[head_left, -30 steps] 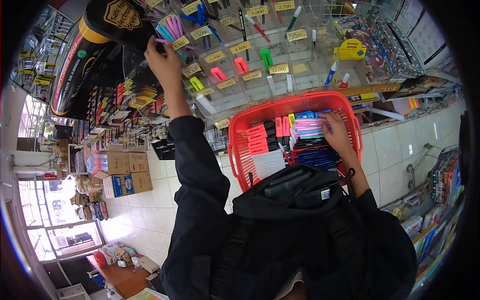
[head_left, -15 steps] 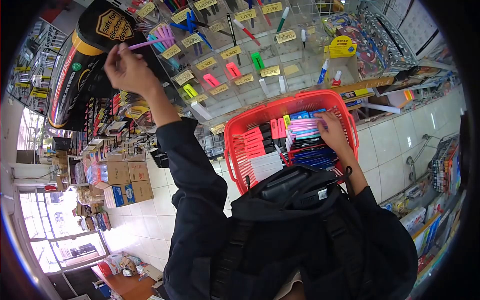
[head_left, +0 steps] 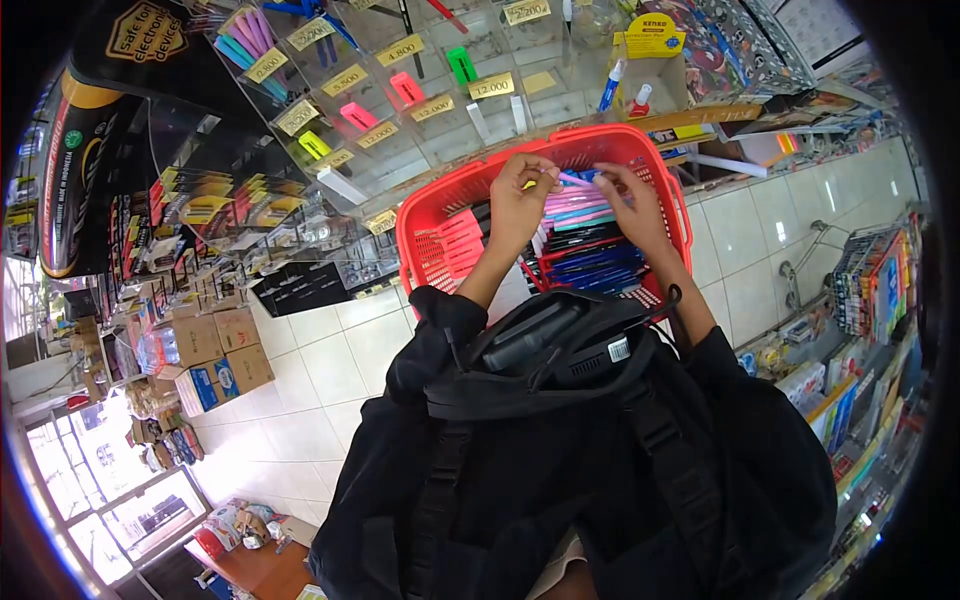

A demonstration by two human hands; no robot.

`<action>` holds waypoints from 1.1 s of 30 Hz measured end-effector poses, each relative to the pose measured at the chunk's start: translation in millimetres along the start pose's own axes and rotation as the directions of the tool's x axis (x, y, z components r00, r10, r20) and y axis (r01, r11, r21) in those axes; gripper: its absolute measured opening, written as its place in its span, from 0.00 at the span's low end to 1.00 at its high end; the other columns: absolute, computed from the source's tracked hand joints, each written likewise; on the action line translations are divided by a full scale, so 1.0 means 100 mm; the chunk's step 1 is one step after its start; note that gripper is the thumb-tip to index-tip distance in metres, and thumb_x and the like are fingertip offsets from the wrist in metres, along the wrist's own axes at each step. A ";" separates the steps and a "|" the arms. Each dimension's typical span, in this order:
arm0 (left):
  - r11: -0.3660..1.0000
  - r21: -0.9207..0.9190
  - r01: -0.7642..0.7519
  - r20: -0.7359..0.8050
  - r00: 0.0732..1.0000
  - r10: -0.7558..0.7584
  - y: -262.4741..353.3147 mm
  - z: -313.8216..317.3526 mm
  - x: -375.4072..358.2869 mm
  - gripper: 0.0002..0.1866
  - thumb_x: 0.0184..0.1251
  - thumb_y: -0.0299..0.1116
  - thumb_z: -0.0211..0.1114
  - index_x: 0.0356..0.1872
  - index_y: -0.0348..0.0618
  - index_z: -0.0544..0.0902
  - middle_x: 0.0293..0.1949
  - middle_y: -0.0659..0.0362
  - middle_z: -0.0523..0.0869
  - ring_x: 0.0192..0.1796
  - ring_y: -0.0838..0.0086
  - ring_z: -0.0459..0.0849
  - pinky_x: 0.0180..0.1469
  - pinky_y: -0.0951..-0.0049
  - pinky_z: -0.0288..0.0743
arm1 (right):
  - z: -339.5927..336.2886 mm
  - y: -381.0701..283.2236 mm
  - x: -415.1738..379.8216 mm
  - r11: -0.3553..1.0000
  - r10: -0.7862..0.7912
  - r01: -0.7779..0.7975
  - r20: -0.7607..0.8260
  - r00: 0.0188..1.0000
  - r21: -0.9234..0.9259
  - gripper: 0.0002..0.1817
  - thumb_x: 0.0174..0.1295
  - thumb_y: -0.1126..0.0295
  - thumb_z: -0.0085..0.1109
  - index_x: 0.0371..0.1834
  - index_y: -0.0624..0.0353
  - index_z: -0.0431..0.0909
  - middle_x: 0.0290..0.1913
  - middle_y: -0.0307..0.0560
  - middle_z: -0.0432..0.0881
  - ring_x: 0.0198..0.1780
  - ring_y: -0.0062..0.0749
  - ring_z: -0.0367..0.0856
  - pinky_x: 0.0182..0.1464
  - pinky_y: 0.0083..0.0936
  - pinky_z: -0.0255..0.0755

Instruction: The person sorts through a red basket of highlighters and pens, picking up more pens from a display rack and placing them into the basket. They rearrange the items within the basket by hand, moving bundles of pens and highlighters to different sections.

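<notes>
My left hand (head_left: 523, 195) is over the red basket (head_left: 418, 212), its fingers pinched on one end of a pink pen (head_left: 573, 180). Close to the pen's other end is my right hand (head_left: 632, 200), thumb and fingers apart, above the row of pens. Inside the basket lie pink and light-blue pens (head_left: 585, 217), dark blue pens (head_left: 600, 268) and pink highlighters (head_left: 460, 238). Part of the contents is hidden by my hands and the black bag (head_left: 540, 350).
Behind the basket stands a clear display rack (head_left: 430, 145) with price tags, highlighters and markers. A large black battery-shaped display (head_left: 85, 170) is at the left. Cardboard boxes (head_left: 205, 340) stand on the tiled floor. Goods shelves (head_left: 870, 290) line the right.
My left hand has come down from the rack to the basket with a pink pen. My right hand has stayed over the basket. The view has shifted, so the rack appears further up and left.
</notes>
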State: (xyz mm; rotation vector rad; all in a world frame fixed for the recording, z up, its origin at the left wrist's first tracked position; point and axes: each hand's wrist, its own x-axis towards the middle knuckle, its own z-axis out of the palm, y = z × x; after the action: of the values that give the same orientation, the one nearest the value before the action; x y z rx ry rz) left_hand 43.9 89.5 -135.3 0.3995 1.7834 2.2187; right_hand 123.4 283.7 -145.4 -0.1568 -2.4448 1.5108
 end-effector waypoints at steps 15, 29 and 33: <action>0.703 0.680 -0.207 0.210 0.974 0.083 -0.29 -0.22 -0.10 0.11 0.64 0.22 0.63 0.47 0.36 0.84 0.46 0.44 0.86 0.53 0.48 0.85 0.57 0.57 0.77 | 0.04 0.15 0.00 0.906 -0.127 0.192 0.189 0.974 -0.378 0.10 0.65 0.73 0.61 0.47 0.59 0.85 0.48 0.47 0.84 0.55 0.47 0.79 0.61 0.43 0.66; 0.773 0.597 -0.216 0.285 0.957 0.047 -0.16 -0.22 -0.09 0.11 0.66 0.25 0.62 0.48 0.37 0.85 0.45 0.44 0.86 0.50 0.48 0.85 0.55 0.57 0.78 | 0.05 0.18 0.02 0.933 -0.154 0.194 0.150 0.977 -0.304 0.11 0.61 0.75 0.60 0.47 0.62 0.83 0.48 0.52 0.84 0.54 0.51 0.79 0.59 0.43 0.69; 0.795 0.544 -0.269 0.323 0.941 0.098 0.31 -0.18 -0.04 0.11 0.71 0.29 0.63 0.49 0.36 0.85 0.45 0.47 0.87 0.50 0.58 0.88 0.56 0.65 0.78 | 0.05 0.16 0.01 0.930 -0.161 0.201 0.152 0.975 -0.308 0.12 0.61 0.75 0.59 0.47 0.61 0.83 0.48 0.51 0.84 0.54 0.52 0.79 0.59 0.43 0.70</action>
State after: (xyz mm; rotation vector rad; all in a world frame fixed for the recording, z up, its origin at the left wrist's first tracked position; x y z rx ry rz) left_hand 40.4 65.6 -109.0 1.0001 2.3057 1.5502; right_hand 120.4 286.8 -161.7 0.1044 -2.7052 1.0663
